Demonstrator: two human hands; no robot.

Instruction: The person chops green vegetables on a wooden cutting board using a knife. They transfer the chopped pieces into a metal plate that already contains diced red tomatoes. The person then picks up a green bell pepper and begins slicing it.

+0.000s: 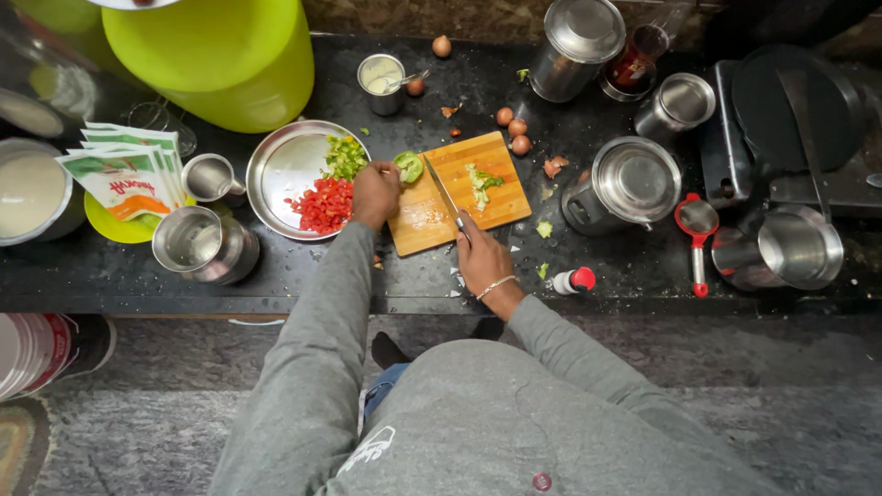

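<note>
1. A person in a grey top stands at a dark bench (643, 276), seen from above.
2. The left hand (375, 193) closes its grip on a green pepper piece (409, 166) at the left edge of a wooden cutting board (501, 197).
3. The right hand (481, 257) grips a knife (444, 191), its blade lying across the board.
4. Chopped red and green vegetables sit on a steel plate (285, 165) just left of the board.

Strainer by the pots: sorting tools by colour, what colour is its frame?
Red, on the strainer; head view.
</note>
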